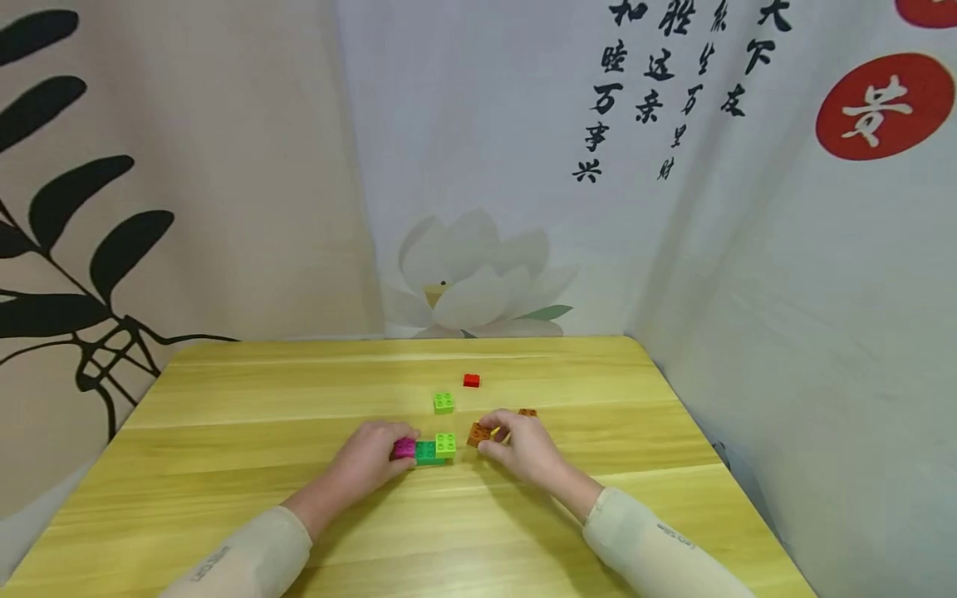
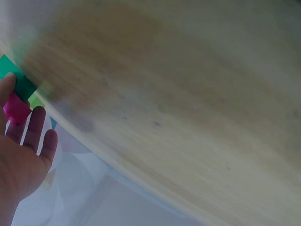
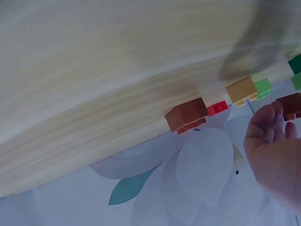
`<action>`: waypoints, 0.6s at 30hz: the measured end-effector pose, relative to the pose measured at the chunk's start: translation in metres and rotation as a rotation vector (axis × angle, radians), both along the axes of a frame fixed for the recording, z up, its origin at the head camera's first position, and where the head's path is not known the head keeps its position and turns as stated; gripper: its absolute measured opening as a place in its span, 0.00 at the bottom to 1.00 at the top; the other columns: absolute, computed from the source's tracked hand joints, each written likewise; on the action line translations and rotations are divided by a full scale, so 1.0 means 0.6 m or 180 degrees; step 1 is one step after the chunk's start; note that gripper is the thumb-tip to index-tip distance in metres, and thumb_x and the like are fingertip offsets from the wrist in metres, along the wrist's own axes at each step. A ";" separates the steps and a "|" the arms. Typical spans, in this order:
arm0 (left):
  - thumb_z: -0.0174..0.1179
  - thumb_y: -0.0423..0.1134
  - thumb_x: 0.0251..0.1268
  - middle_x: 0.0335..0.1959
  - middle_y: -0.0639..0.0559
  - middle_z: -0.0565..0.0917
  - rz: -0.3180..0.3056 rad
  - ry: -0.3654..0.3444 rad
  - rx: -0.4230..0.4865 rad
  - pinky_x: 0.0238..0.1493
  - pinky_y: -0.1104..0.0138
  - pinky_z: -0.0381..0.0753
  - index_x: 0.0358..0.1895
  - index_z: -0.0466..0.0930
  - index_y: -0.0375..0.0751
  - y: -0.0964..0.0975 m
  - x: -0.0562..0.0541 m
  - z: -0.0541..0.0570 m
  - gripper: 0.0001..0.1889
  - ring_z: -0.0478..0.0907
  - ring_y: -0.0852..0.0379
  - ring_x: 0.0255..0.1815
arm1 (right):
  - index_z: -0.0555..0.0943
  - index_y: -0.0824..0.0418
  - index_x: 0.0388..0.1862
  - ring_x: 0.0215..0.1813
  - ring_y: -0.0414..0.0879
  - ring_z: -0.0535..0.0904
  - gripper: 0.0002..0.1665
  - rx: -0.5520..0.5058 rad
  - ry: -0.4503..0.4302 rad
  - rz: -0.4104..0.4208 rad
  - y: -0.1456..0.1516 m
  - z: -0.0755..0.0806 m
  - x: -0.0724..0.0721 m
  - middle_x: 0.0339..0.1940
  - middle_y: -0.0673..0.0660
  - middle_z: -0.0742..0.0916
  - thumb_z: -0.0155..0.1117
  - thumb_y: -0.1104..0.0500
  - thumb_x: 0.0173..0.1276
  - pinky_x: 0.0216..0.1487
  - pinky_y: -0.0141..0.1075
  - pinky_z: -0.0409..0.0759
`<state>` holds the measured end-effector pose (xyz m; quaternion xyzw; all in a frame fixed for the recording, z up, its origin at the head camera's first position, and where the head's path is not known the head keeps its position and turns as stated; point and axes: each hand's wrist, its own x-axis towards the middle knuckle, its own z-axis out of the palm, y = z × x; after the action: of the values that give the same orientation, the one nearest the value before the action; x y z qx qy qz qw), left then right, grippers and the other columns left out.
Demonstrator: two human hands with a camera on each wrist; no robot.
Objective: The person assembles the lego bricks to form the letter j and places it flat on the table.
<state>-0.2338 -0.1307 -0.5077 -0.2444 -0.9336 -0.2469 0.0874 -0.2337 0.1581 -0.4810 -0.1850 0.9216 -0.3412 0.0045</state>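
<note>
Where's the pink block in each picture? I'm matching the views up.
Head: pink block at lower middle, gripped by the left hand.
Left wrist: pink block at the left edge, below the green block.
Right wrist: not visible.
Shared landmark: green block, at the right edge in the right wrist view.

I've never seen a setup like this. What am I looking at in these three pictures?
No machine here, just a person's bare left hand and right hand. The wide picture comes from a camera worn on the head; the other two, from cameras on each wrist. On the yellow wood-grain table lie a small red plastic block, a lime-green studded block, a tan block and an orange-brown block. The left hand grips a magenta block joined to a green block, which carries a second lime-green block. The right hand holds another orange-brown block.
</note>
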 end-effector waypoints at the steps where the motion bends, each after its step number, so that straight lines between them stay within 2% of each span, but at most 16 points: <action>1: 0.82 0.36 0.55 0.44 0.49 0.93 -0.0018 0.0011 -0.0003 0.47 0.59 0.90 0.49 0.91 0.40 -0.001 0.001 0.001 0.18 0.88 0.55 0.42 | 0.85 0.57 0.60 0.49 0.46 0.87 0.18 -0.0015 -0.0004 -0.0001 -0.002 0.001 -0.002 0.54 0.54 0.92 0.74 0.57 0.73 0.45 0.33 0.84; 6: 0.82 0.36 0.55 0.43 0.50 0.93 -0.0007 -0.0018 0.0013 0.44 0.63 0.89 0.49 0.91 0.41 0.003 -0.001 0.001 0.18 0.86 0.59 0.40 | 0.82 0.59 0.65 0.54 0.49 0.89 0.23 -0.0223 -0.0027 0.0020 -0.009 0.008 -0.009 0.59 0.57 0.91 0.73 0.58 0.74 0.54 0.42 0.89; 11: 0.83 0.36 0.55 0.41 0.52 0.92 0.0055 -0.0079 0.0029 0.43 0.65 0.88 0.50 0.91 0.42 0.005 -0.002 0.001 0.18 0.83 0.61 0.38 | 0.80 0.61 0.68 0.57 0.52 0.89 0.25 -0.0396 -0.0055 0.0151 -0.022 0.018 -0.017 0.62 0.58 0.90 0.73 0.59 0.75 0.60 0.51 0.87; 18: 0.83 0.37 0.55 0.41 0.53 0.92 0.0058 -0.0152 0.0023 0.43 0.65 0.87 0.50 0.91 0.42 0.002 -0.001 0.002 0.19 0.82 0.62 0.38 | 0.78 0.59 0.70 0.59 0.53 0.88 0.28 -0.0359 -0.0147 0.0447 -0.047 0.022 -0.019 0.61 0.57 0.90 0.73 0.59 0.74 0.64 0.52 0.86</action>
<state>-0.2346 -0.1296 -0.5063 -0.2296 -0.9367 -0.2552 0.0683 -0.2449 0.1300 -0.4679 -0.2412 0.8853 -0.3956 0.0392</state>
